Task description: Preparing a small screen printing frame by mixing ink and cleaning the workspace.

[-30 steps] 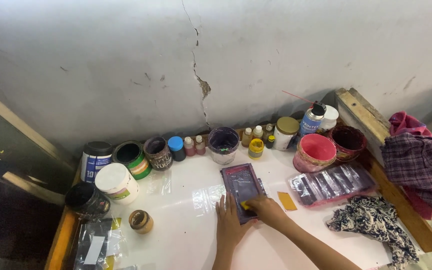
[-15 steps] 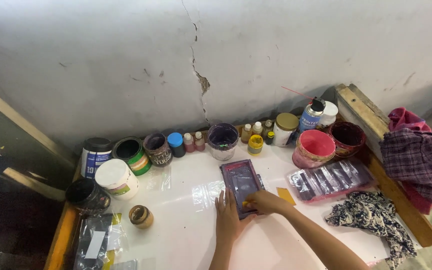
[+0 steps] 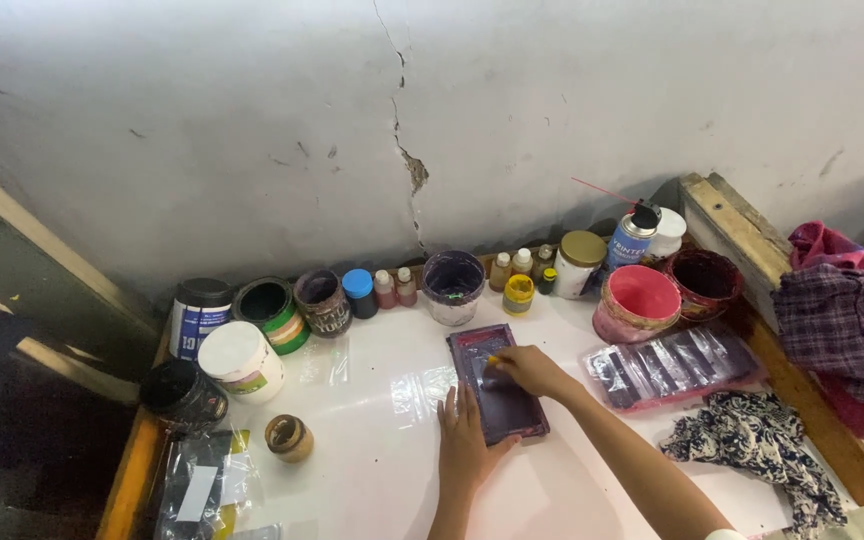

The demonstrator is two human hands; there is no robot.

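I am seeing a blue-labelled spray can (image 3: 629, 240) standing by the wall, a green-banded white tub (image 3: 242, 361) sitting left, and clear plastic packets (image 3: 674, 364) lying right.

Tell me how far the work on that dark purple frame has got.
Done: the dark purple frame lies flat on the white table. In hand: left hand steadies its edge; right hand presses a small yellow piece near its top. Its lower part isn't covered yet.

Open white bench (image 3: 372, 470) lay in the lower middle of the frame. A row of jars (image 3: 352, 295) blocked the upper edge, tubs (image 3: 242, 360) crowded the left, and a plastic packet (image 3: 672, 362) and patterned cloth (image 3: 752, 450) hemmed the right.
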